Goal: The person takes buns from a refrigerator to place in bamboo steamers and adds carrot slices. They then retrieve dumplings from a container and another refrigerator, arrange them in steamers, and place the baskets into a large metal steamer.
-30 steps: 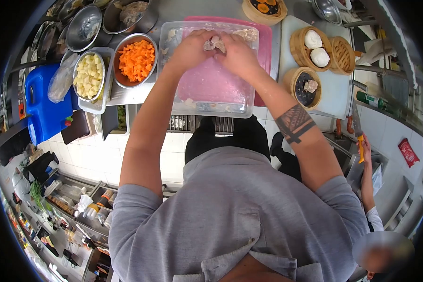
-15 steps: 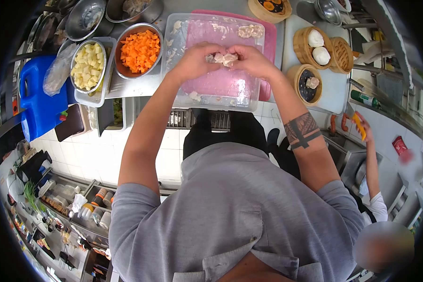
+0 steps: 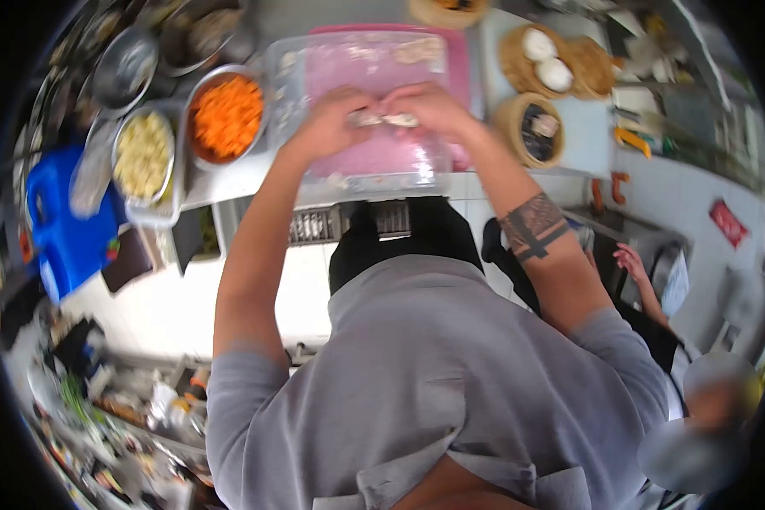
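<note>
Left hand and right hand, grips closed on one dumpling; two buns in one steamer.

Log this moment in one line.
left hand, right hand: pinching pale food piece | above: clear rectangular plastic tub | near: metal bowl of orange cubes

My left hand and right hand pinch a dumpling together above the clear tub, upper centre of the frame.
</note>
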Motion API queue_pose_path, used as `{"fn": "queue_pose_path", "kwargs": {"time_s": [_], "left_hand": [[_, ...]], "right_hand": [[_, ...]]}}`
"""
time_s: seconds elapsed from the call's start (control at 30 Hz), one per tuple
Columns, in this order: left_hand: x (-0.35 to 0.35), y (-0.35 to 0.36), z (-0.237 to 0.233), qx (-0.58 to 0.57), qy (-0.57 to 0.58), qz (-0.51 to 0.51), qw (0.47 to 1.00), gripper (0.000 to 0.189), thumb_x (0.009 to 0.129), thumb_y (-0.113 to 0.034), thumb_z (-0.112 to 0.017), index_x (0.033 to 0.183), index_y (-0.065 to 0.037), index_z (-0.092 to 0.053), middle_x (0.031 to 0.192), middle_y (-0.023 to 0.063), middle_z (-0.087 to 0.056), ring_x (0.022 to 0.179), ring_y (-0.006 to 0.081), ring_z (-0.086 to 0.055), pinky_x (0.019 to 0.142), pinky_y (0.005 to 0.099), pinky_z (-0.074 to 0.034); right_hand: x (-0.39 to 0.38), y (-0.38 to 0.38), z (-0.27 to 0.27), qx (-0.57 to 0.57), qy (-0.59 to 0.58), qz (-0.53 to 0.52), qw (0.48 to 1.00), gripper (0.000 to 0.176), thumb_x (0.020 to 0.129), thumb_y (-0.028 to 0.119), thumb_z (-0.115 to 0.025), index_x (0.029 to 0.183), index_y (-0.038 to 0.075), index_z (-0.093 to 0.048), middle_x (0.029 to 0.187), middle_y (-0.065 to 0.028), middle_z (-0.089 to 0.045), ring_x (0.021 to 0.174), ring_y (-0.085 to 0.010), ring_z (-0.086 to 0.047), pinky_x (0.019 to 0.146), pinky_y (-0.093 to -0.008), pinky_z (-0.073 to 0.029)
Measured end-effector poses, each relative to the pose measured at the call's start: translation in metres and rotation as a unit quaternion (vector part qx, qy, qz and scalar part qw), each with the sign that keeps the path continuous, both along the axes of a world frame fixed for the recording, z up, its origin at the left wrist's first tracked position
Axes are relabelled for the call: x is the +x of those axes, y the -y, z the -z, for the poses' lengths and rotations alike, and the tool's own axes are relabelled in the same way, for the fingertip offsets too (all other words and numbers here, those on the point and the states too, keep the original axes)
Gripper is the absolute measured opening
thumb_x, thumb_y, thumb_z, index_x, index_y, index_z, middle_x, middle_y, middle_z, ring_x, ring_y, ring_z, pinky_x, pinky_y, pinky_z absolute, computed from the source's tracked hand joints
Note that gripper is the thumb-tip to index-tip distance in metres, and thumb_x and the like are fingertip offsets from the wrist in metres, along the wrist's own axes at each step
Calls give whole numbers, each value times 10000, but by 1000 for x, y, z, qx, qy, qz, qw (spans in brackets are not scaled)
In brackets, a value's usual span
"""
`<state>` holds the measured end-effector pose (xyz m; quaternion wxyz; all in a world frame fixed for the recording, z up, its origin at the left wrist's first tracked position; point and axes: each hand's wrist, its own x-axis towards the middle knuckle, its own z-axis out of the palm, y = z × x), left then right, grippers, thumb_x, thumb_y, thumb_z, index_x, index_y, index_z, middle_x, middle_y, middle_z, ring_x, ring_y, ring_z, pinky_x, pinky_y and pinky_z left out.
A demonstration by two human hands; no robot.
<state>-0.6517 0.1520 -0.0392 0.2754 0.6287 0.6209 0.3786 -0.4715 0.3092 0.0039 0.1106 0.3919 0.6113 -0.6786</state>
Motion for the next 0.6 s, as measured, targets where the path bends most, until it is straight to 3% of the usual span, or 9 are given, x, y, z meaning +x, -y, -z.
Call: {"fn": "queue_pose_path", "kwargs": {"time_s": [0.03,0.17,0.27,0.33,0.4,0.43,0.5,0.6], "left_hand": [[6,2,-3,40,-14,-3,999,333,750,-93,-818,1073,-101,-740,1110,90,-696,1131,339,-644,1009,443,-512],[11,4,3,13,-116,33,993,429,791,-118,-787,1216,-118,-729,1236,89,-676,1208,329,-616,1057,444,-492],[14,6,-12,-4,-151,37,988,479,805,-133,-772,1281,-133,-719,1339,105,-637,1269,325,-585,1087,445,-478],[15,7,-24,-13,-149,40,988,501,807,-135,-766,1305,-141,-714,1384,114,-614,1299,325,-568,1101,448,-471],[10,9,-34,-40,-223,71,971,547,802,-130,-757,1345,-140,-695,1442,130,-574,1321,335,-554,1117,458,-464],[9,9,-37,-38,-225,76,971,547,802,-130,-757,1345,-140,-695,1442,130,-574,1321,335,-554,1117,458,-464],[6,7,-41,-77,-212,84,971,579,790,-106,-747,1364,-129,-677,1449,142,-568,1324,352,-552,1113,455,-474],[4,6,-43,-91,-192,89,973,608,768,-86,-750,1370,-120,-669,1454,152,-563,1324,373,-546,1112,458,-482]], "right_hand": [[10,7,-8,-40,-38,40,998,326,941,248,-725,1173,20,-729,1035,-90,-743,754,-217,-733,625,-323,-601],[76,9,-21,-164,-130,182,961,399,983,204,-736,1318,0,-665,1121,-133,-727,867,-290,-762,723,-359,-649],[144,13,-49,-135,-221,252,932,408,983,167,-755,1343,15,-639,1156,-129,-717,958,-300,-762,809,-365,-649],[186,6,-63,-17,-201,283,938,364,981,93,-732,1333,39,-656,1118,-100,-725,1023,-272,-758,882,-359,-627],[229,-19,-54,195,-72,263,942,371,943,140,-762,1289,26,-690,1043,-113,-758,1058,-271,-756,895,-383,-607],[238,-27,-54,195,-74,268,940,371,943,140,-762,1289,26,-690,1043,-113,-758,1058,-271,-756,895,-383,-607],[247,-36,-57,461,146,218,848,386,883,216,-795,1185,-12,-720,997,-170,-772,1056,-333,-750,910,-424,-586],[235,-42,-55,516,181,169,820,416,837,286,-814,1092,-30,-727,1018,-216,-757,1035,-414,-718,915,-478,-570]]}}
